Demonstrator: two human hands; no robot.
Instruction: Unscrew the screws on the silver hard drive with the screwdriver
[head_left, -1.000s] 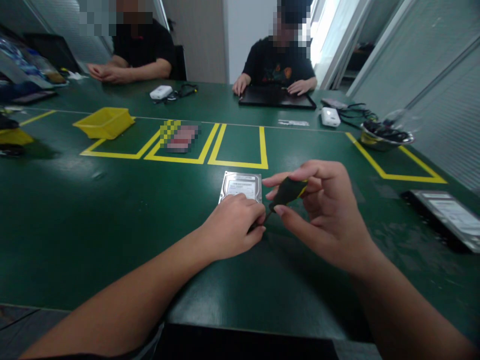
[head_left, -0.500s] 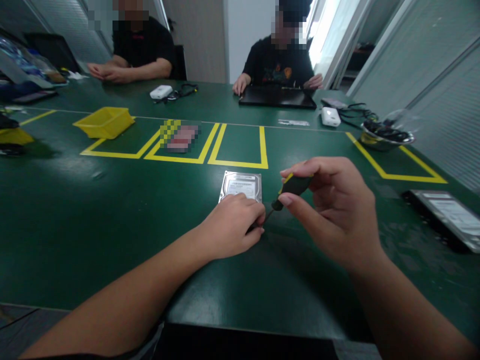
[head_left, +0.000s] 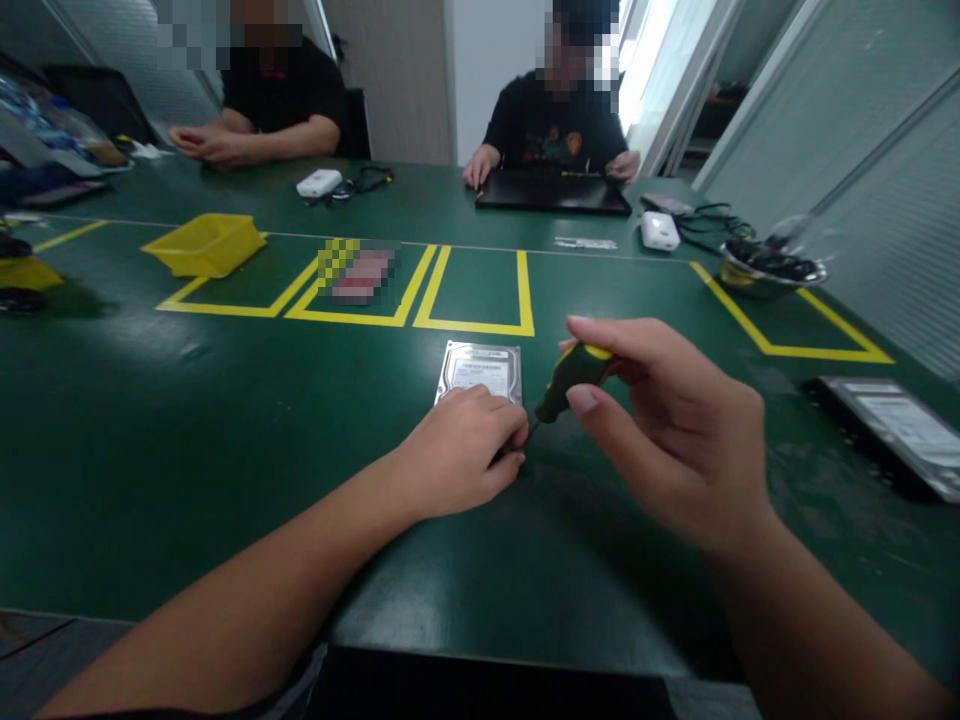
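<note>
A silver hard drive (head_left: 480,366) with a white label lies on the green table in front of me. My left hand (head_left: 471,445) is closed over its near part and hides that end. Between the thumb and fingers of my right hand (head_left: 675,430) is a dark green and yellow screwdriver (head_left: 571,380). It is tilted, its thin shaft running down and left to the fingers of my left hand at the drive's right side. The tip is hidden there, so what it touches does not show.
A second, larger hard drive (head_left: 896,430) lies at the right. Farther back are a yellow bin (head_left: 210,245), a metal bowl (head_left: 772,280) of cables, and a white adapter (head_left: 660,231). Across the table sit two people, one with hands at a black laptop-like panel (head_left: 553,192).
My right hand's fingers have shifted on the screwdriver, and its handle now shows at a different turn and a steeper tilt. My left hand stays on the hard drive.
</note>
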